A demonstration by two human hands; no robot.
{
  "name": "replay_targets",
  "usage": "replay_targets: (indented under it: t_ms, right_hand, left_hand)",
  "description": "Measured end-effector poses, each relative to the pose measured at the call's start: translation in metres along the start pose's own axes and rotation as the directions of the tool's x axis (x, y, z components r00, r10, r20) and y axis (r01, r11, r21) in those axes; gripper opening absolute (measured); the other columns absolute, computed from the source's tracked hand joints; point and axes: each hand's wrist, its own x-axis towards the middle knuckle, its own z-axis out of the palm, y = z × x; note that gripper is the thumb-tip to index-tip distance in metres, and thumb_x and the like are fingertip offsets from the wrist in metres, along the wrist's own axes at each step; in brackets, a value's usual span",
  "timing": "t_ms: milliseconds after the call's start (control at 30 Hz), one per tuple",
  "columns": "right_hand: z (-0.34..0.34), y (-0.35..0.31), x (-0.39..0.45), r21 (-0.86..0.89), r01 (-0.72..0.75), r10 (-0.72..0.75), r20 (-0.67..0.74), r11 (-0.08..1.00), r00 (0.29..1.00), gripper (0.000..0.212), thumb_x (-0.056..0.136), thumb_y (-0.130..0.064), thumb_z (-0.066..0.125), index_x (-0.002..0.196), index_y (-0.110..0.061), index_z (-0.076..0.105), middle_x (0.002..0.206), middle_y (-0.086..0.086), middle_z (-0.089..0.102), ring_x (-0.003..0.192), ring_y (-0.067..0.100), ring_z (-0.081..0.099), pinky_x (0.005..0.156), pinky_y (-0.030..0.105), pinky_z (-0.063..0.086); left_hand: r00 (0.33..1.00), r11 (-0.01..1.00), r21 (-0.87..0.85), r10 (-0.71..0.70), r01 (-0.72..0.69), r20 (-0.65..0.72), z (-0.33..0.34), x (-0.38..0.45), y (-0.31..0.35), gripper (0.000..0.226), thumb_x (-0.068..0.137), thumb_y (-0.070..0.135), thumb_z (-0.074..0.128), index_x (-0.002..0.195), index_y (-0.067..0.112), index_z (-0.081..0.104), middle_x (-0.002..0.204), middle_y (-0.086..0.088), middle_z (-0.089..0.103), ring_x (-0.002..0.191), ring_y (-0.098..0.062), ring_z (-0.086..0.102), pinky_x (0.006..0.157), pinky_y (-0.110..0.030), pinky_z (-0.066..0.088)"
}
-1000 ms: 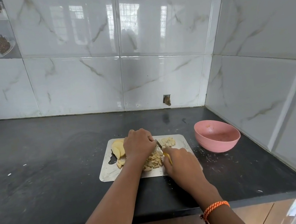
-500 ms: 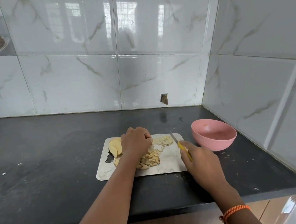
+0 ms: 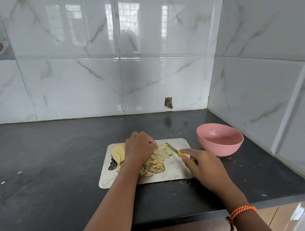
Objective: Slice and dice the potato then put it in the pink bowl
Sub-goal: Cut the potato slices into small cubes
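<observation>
One rectangular metal cutting board point(image 3: 177, 171) is seen lying flat on the black stone tabletop point(image 3: 39, 181), and places below are given from this board. Three groups of pale yellow potato are counted on it: a stack of uncut round slices point(image 3: 118, 153) at its left end, a heap of small diced pieces point(image 3: 154, 167) near its middle, and a few flat slices point(image 3: 163, 150) toward its far edge. How many pieces are in the heap cannot be told. One empty round pink plastic bowl point(image 3: 220, 138) is stood just right of the board, apart from it. One knife with a yellow handle point(image 3: 181, 153) is seen. Two hands are seen. The left hand point(image 3: 139, 149) is curled over the board's middle, its fingertips pressed down on the flat slices; part of the heap and of the stack is hidden behind it. The right hand point(image 3: 204, 165), over the board's right end, is wrapped round the knife handle with the forefinger laid along its top. The knife's long axis is run from the near right to the far left, the blade tip pointed toward the flat slices. An orange braided band point(image 3: 242, 211) is worn on the right wrist. White marbled wall tiles point(image 3: 136, 38) are stood behind and right of the board
</observation>
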Motion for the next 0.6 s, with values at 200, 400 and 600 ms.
replay_targets:
  t_ms: [200,400,600]
  right_hand:
    - [-0.0010,-0.0002,-0.0001,-0.015,-0.013,0.012,-0.082,1.000,0.997,0.034,0.105,-0.045,0.049,0.136,-0.040,0.061,0.092,-0.008,0.072,0.082,0.010,0.061,0.070,0.035,0.053]
    - [0.0032,-0.0010,0.0016,-0.043,0.005,-0.004,0.040,0.999,0.999,0.037,0.104,-0.049,0.048,0.138,-0.042,0.060,0.082,-0.013,0.068,0.075,0.008,0.060,0.071,0.035,0.054]
    - [-0.0031,0.0033,-0.0009,0.167,-0.031,0.046,-0.088,0.986,0.995,0.029,0.104,-0.045,0.055,0.129,-0.041,0.068,0.084,-0.030,0.068,0.077,-0.002,0.061,0.067,0.028,0.052]
  left_hand:
    - [0.999,0.999,-0.050,-0.012,0.010,-0.050,-0.0006,0.0007,-0.0042,0.046,0.087,0.002,0.050,0.064,0.034,0.075,0.085,0.015,0.075,0.095,-0.015,0.062,0.091,-0.047,0.055]
    - [0.988,0.986,0.122,0.096,-0.110,0.119,0.0036,0.0022,-0.0041,0.046,0.100,0.010,0.052,0.138,0.032,0.067,0.129,0.010,0.066,0.126,-0.019,0.049,0.105,-0.044,0.042]
    - [0.974,0.979,0.133,0.130,-0.156,0.185,0.0015,0.0012,-0.0006,0.049,0.099,0.006,0.048,0.126,0.037,0.074,0.132,0.011,0.064,0.125,-0.019,0.048,0.106,-0.046,0.041]
